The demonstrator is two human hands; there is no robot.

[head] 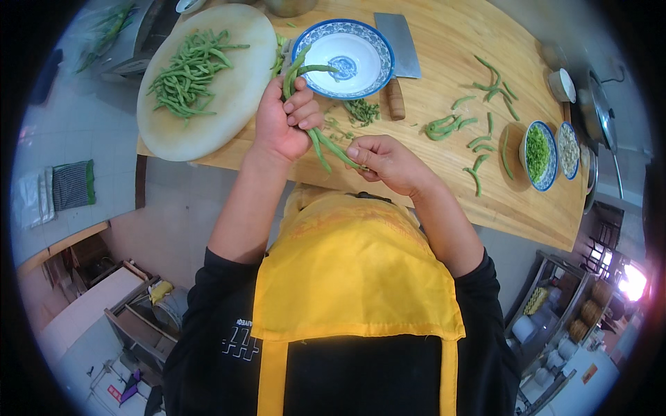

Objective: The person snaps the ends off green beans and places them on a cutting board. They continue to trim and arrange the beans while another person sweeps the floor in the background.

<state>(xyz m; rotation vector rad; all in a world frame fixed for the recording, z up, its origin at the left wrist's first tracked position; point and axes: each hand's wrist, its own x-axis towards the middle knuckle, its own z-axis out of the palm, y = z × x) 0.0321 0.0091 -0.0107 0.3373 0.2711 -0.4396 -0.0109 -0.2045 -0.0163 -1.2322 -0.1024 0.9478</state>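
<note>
My left hand [290,117] is closed around a few long green beans [296,67], whose ends stick out above and below the fist. With thumb and fingers, my right hand [382,161] pinches the lower tip of one of these beans. Just beyond my left hand lies a blue-and-white patterned bowl [325,49], its inside bare except where a held bean crosses in front. Small trimmed bean ends [361,112] are heaped below the bowl's near rim. More loose green beans [442,127] are scattered over the wooden table [447,31] to the right.
A round cutting board [244,114] carries a pile of green beans [190,75] at the left. Behind the bowl's right side rests a cleaver [398,44] with a wooden handle. Bowls of chopped greens [537,153] and chopped white pieces [568,151] stand near the right edge.
</note>
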